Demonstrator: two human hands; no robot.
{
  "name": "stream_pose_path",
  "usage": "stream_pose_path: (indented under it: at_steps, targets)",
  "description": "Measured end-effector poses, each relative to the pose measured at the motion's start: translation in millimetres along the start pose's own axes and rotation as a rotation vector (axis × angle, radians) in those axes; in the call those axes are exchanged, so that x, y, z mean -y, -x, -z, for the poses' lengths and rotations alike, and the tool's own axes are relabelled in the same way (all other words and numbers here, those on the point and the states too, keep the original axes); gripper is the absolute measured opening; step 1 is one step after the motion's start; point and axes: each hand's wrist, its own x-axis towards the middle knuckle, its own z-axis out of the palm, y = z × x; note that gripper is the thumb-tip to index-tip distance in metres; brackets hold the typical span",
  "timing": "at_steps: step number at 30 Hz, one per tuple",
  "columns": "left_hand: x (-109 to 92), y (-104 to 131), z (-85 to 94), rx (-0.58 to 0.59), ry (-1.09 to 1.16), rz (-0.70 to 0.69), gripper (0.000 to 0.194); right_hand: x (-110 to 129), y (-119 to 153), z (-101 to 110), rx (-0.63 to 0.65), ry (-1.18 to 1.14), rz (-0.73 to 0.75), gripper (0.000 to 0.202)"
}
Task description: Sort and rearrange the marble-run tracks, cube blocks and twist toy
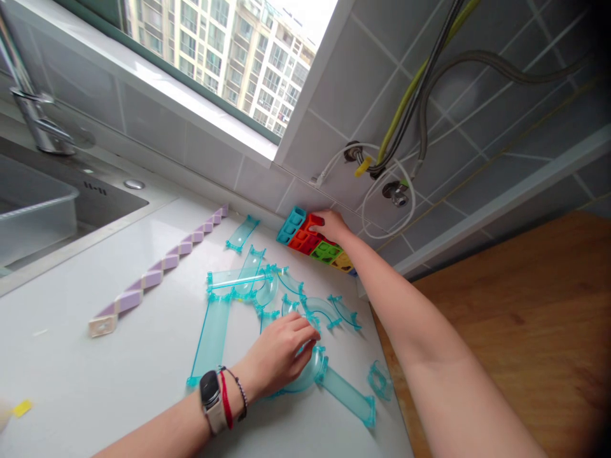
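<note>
My left hand (285, 348) is over the middle of the translucent teal track pieces, fingers curled toward the thumb. A curved teal track piece (310, 374) shows beneath it; whether the fingers grip anything is hidden. Next to that curve lies a straight teal track piece (349, 393). Along the wall, my right hand (330, 226) has its fingers closed around a red toy block (303, 238). That block stands in a row with a blue block (291, 224), a green block (326, 252) and a yellow block (342, 261).
A lilac and white folding strip (157, 278) lies across the white counter (157, 388). The sink (112, 200) with a clear plastic tub (42, 219) is at left. Hoses (420, 95) hang on the tiled wall. Beyond the counter's right edge is a wooden surface (515, 331).
</note>
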Motion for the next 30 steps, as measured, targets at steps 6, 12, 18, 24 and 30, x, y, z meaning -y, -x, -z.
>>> stream_pose_path:
  at_steps: [6, 12, 18, 24, 30]
  targets:
    - [0, 1, -0.8, 0.026, -0.004, 0.012, 0.02, 4, -4, -13, -0.008, -0.009, 0.032, 0.038]
    - [-1, 1, -1.3, 0.059, -0.011, 0.038, 0.021, 3, -1, -16, -0.028, -0.01, 0.052, 0.037]
    - [-1, 1, -0.4, 0.063, -0.019, 0.038, 0.02, 5, -2, -16, 0.007, 0.029, 0.034, 0.041]
    - [-1, 2, -1.4, 0.066, -0.012, 0.043, 0.02, 12, 0, -19, -0.038, 0.129, 0.002, 0.037]
    - [-1, 1, -0.5, 0.063, -0.008, 0.041, 0.02, 14, 1, -23, -0.044, 0.119, -0.026, 0.038]
